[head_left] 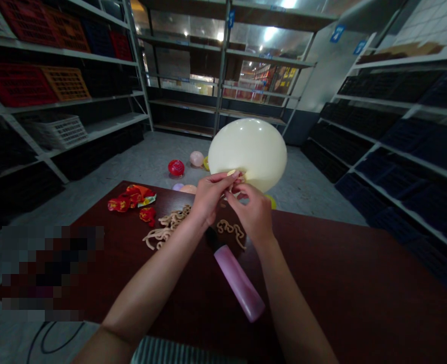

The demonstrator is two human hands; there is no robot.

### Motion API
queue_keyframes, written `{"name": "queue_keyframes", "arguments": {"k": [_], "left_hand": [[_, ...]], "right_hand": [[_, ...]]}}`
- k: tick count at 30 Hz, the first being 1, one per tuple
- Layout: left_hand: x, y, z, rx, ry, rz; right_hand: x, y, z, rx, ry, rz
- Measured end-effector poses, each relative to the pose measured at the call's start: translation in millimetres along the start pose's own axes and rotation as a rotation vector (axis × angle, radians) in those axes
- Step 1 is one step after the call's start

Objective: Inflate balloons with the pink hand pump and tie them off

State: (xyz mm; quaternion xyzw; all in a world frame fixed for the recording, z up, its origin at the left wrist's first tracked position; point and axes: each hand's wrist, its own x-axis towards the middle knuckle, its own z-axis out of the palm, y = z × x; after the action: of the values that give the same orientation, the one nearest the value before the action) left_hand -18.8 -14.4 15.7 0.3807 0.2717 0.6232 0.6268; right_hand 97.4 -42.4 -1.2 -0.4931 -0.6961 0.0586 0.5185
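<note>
A large, pale cream balloon [248,149], fully rounded, hangs beyond the table's far edge with its neck toward me. My left hand [210,194] is closed at that neck, thumb and fingers pinched together. From the other side my right hand [252,205] also pinches close to the neck, its fingertips almost meeting the left ones. Small beige bits show between the fingers, too small to make out. Below my hands lies a pink cylinder with a black end [239,283], probably a balloon pump. A beige twisted strand [231,228] rests just beyond it.
A pile of beige strands [170,222] lies on the dark red table [340,283], with crumpled red-and-orange packets [132,197] farther left. Several small balloons, among them a red one [176,168] and a pink one [196,158], sit on the floor. Shelves with crates [66,83] surround the table.
</note>
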Motion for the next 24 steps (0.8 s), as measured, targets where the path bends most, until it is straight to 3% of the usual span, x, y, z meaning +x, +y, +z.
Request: {"name": "queue_keyframes", "arguments": {"k": [3, 6, 11, 13, 15, 17, 19, 21, 24], "left_hand": [[-2, -2, 2.4, 0.015, -0.014, 0.008], [0, -1, -2.2, 0.061, -0.038, 0.055], [10, 4, -20.2, 0.368, -0.078, 0.263], [11, 8, -24.6, 0.596, -0.165, 0.403], [8, 11, -25.0, 0.857, -0.267, 0.647], [2, 13, -21.9, 1.084, -0.367, 0.914], [-8, 14, -16.7, 1.245, -0.472, 1.082], [-17, 16, -11.4, 1.348, -0.568, 1.144], [-27, 20, -6.0, 1.446, -0.644, 1.123]], "right_hand": [[-1, -1, 2, -0.050, 0.051, 0.018], [0, -2, -2, 0.009, 0.023, 0.025], [7, 0, -18, 0.464, -0.071, 0.222], [11, 5, -23, 0.687, -0.063, 0.341], [13, 10, -25, 0.823, -0.035, 0.429], [15, 16, -25, 0.881, -0.004, 0.483], [16, 21, -24, 0.888, 0.025, 0.516], [17, 26, -23, 0.864, 0.031, 0.525], [18, 30, -24, 0.826, -0.011, 0.500]]}}
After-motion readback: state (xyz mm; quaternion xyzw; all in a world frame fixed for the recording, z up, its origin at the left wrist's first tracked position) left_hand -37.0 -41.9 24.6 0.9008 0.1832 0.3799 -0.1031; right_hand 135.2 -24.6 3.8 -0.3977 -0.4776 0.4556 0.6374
